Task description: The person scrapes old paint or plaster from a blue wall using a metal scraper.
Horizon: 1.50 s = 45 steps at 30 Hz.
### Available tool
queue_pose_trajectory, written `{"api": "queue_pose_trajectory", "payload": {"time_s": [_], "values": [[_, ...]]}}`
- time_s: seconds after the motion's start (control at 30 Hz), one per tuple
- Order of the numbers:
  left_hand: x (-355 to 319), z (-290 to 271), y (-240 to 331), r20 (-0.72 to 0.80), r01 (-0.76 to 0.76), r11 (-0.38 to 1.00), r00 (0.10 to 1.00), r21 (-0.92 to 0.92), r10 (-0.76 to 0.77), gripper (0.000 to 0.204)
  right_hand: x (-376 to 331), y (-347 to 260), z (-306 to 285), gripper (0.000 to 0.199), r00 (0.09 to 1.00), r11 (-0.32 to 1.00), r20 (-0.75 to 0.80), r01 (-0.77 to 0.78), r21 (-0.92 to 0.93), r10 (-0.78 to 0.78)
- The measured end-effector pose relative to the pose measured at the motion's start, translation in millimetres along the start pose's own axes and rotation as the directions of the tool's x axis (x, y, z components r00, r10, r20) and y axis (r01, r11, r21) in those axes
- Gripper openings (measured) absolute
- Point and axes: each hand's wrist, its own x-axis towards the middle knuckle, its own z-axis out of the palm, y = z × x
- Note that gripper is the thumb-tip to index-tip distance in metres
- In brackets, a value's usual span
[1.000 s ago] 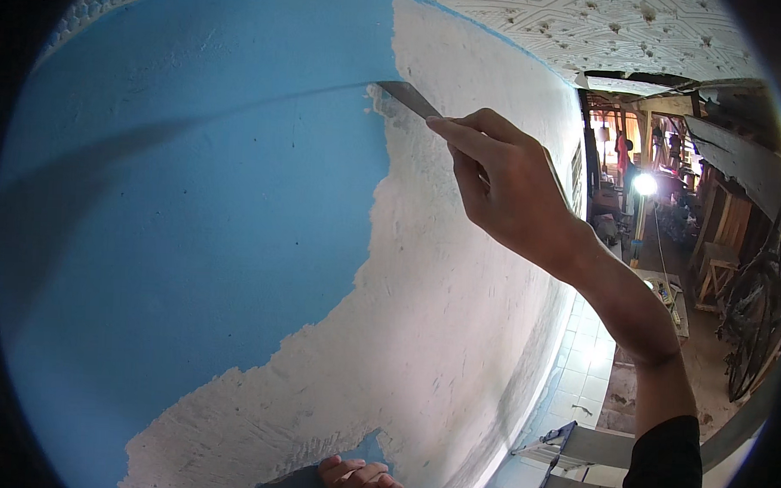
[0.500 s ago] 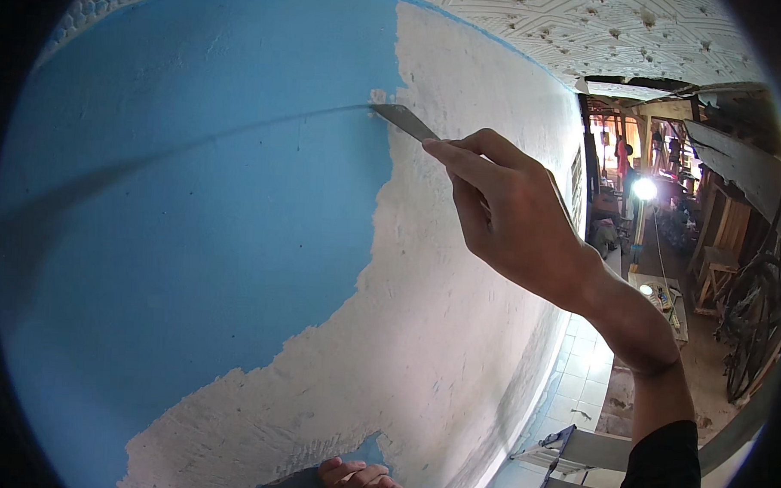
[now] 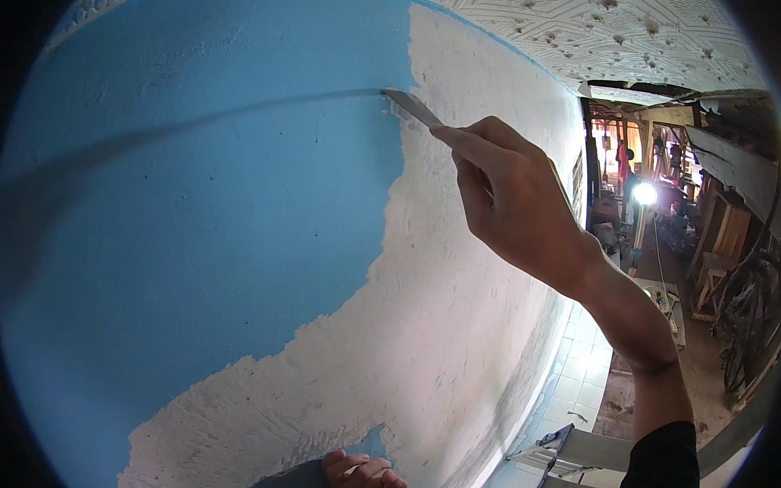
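My right hand is closed round the handle of a flat metal scraper, which points up and left. The blade's tip is at the wall, by the ragged border between blue paint and a bare whitish surface. The scraper's long shadow stretches left across the blue. At the bottom edge, only the curled fingers of my left hand show, beside a small leftover blue patch. Its palm is out of view, so anything it grips is hidden.
A patterned, spotted ceiling meets the wall above. To the right are a bright lamp on a post, a wooden stool and a bicycle. Pale tiles run along the wall's foot. A grey stepped frame stands low beside my right arm.
The scraper tip has moved slightly up along the paint border, with my right hand following. The view has shifted a little. My left hand stays nearly where it was.
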Motion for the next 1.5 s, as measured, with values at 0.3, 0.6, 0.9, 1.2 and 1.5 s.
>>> {"api": "queue_pose_trajectory", "payload": {"time_s": [0.3,0.6,0.9,1.2,1.5], "values": [[0,3,1,0.011,0.08,0.994,0.997,-0.068,-0.079,0.029,2,12,1,0.032,0.999,0.999,0.007,0.044,-0.019,-0.044],[-13,6,7,-0.086,0.093,0.996,0.992,-0.014,-0.094,0.031,-5,-3,-1,0.03,0.997,0.999,0.068,-0.044,0.012,0.043],[-11,-3,11,0.002,0.179,0.984,0.984,0.019,-0.179,0.033,4,4,-5,0.029,0.999,0.999,0.035,-0.042,0.01,0.042],[-15,-4,10,-0.036,0.15,0.989,0.988,0.006,-0.15,0.029,3,-1,-2,0.029,0.999,0.999,0.021,-0.034,0.027,0.033],[-2,-3,18,0.008,0.213,0.977,0.977,0.016,-0.213,0.026,3,6,2,0.028,0.999,1.0,0.036,-0.008,0.022,0.008]]}}
